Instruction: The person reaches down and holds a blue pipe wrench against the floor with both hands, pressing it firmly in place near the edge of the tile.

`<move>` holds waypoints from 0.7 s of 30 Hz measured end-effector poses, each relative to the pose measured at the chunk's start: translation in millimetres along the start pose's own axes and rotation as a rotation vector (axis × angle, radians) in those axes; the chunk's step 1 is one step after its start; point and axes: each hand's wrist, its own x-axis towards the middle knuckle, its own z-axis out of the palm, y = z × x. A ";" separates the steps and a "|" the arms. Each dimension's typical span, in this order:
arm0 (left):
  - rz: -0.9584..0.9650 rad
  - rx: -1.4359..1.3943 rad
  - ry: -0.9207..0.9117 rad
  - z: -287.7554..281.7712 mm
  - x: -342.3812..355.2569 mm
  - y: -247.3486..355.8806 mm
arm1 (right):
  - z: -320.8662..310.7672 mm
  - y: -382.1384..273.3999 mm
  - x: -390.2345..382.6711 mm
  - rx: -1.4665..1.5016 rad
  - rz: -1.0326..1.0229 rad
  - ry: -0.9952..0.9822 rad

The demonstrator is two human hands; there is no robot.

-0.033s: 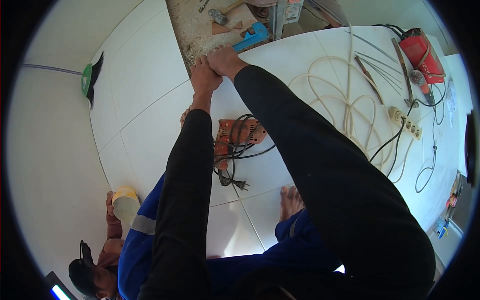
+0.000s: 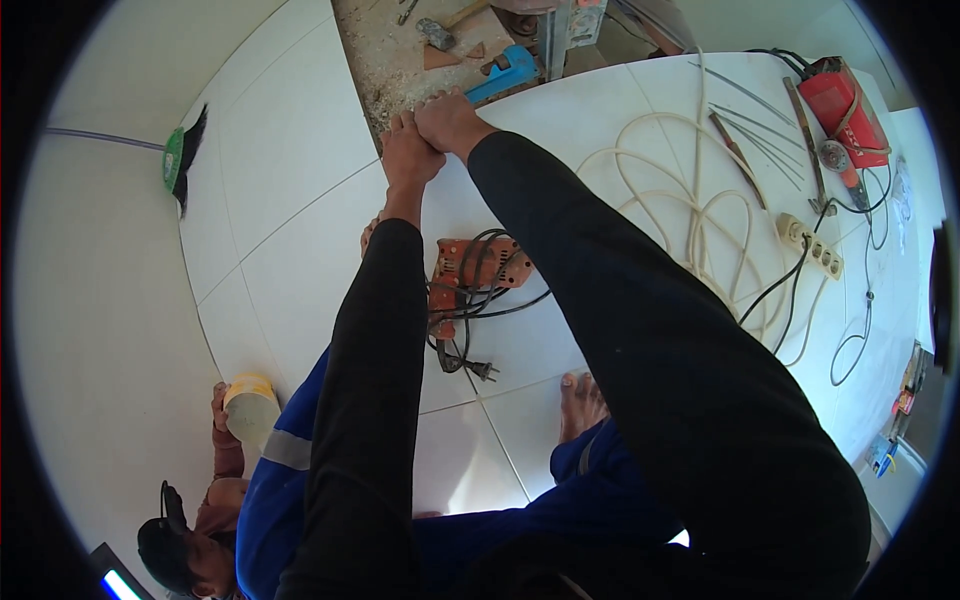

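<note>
Both my hands are together at the far edge of the white tiled floor (image 2: 290, 130), where it meets a strip of rough, broken ground. My left hand (image 2: 412, 152) curls its fingers over the tile's edge. Overlapping it on the right, my right hand (image 2: 452, 120) grips the same edge, its fingers bent over the rim; their tips are hidden. Just beyond my right hand lies a blue tool (image 2: 510, 72) with a curved end. Under and between my forearms rests an orange power drill (image 2: 480, 262) with its black cord and plug wound about it.
A hammer (image 2: 437, 34) lies on the rubble. To the right are a coiled cream cable (image 2: 700, 215), a power strip (image 2: 812, 245), metal rods (image 2: 760, 140), an angle grinder (image 2: 845, 170) and a red machine (image 2: 838, 105). A green broom (image 2: 178, 160) leans left. A co-worker's hand holds a yellow-rimmed bucket (image 2: 250, 385).
</note>
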 end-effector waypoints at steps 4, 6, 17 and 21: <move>-0.004 0.039 0.007 0.6 -2.1 -5.2 | -0.3 -4.6 0.1 0.019 -0.022 0.007; -0.021 0.030 -0.012 3.6 -0.3 -2.0 | 4.6 -1.5 1.3 -0.032 0.049 0.040; -0.002 0.019 -0.003 -3.1 -3.3 -0.6 | 5.5 -4.5 2.3 -0.059 0.051 0.021; -0.008 0.010 0.001 -4.2 -1.7 1.2 | 5.9 -2.9 2.8 -0.049 0.051 0.039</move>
